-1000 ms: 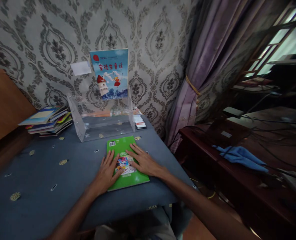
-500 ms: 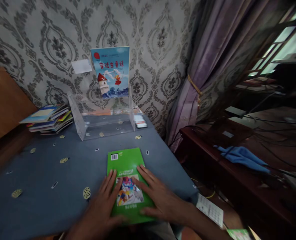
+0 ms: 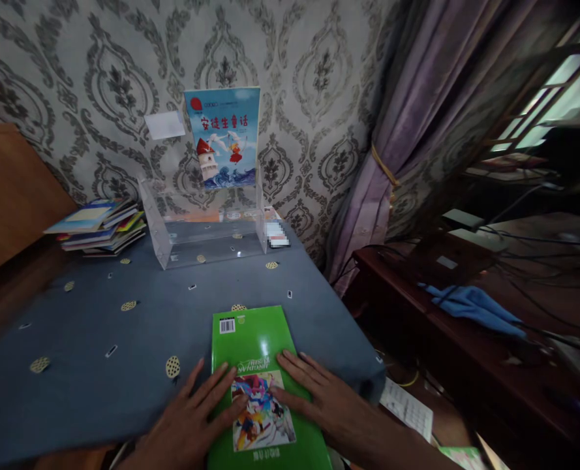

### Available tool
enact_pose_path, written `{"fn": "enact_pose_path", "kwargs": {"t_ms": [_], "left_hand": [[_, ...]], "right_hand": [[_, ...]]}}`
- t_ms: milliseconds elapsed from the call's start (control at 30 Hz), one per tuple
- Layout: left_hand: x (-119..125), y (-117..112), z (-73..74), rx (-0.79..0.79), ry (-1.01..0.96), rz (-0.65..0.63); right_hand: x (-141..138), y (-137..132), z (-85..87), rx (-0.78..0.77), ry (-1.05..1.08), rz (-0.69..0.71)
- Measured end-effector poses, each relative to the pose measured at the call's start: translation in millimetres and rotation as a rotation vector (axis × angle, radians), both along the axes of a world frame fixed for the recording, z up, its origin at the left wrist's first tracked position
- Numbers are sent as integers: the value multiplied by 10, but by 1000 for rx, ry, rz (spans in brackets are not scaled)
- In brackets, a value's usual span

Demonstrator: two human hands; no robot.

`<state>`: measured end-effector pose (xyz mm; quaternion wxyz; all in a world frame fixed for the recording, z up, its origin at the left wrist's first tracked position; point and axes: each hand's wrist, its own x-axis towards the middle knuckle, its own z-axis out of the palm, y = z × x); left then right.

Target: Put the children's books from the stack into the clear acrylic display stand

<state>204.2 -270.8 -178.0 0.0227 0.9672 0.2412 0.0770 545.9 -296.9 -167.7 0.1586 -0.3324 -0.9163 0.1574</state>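
- left hand (image 3: 192, 414) and right hand (image 3: 326, 395) lie flat, fingers spread, on a green book (image 3: 250, 339)
- it sits at the worktop's (image 3: 98, 391) near edge, barcode (image 3: 228, 326) showing
- blue book (image 3: 228, 140) reads "安徒生童话"

Left of the tied-back purple curtain (image 3: 407, 98), a wall (image 3: 290, 39) papered in grey medallions; right of it, a paned window (image 3: 564, 88) — bright glass over a dim corner. Below the curtain to its left, a bench (image 3: 84, 326) under patterned blue-grey cloth; below to its right, dark-red wooden furniture (image 3: 385, 271) and — lower still — brown floor (image 3: 447, 414). Well left, a brown wooden panel (image 3: 15, 196).
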Motion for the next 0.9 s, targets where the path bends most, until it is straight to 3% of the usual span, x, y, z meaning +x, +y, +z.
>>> {"fn": "enact_pose_path", "kwargs": {"t_ms": [133, 233, 300, 400, 533, 633, 767, 900], "left_hand": [[-11, 123, 373, -237, -130, 51], [72, 329, 613, -381, -459, 241], [202, 525, 669, -467, -722, 366], [447, 852, 639, -489, -1038, 553], [658, 1214, 569, -508, -1206, 466], [648, 1409, 497, -528, -1260, 453], [466, 1585, 276, -639, -1029, 585], [296, 1630, 54, -240, -671, 708]], "right_hand": [[63, 112, 119, -42, 179, -68], [36, 370, 230, -90, 435, -210], [-38, 602, 309, -153, 572, -320], [-193, 969, 376, -204, 669, -440], [-377, 1342, 347, -205, 842, -433], [-455, 1459, 337, -242, 891, -438], [-456, 1451, 350, -216, 651, -590], [-386, 1419, 287, -44, 150, -807]]}}
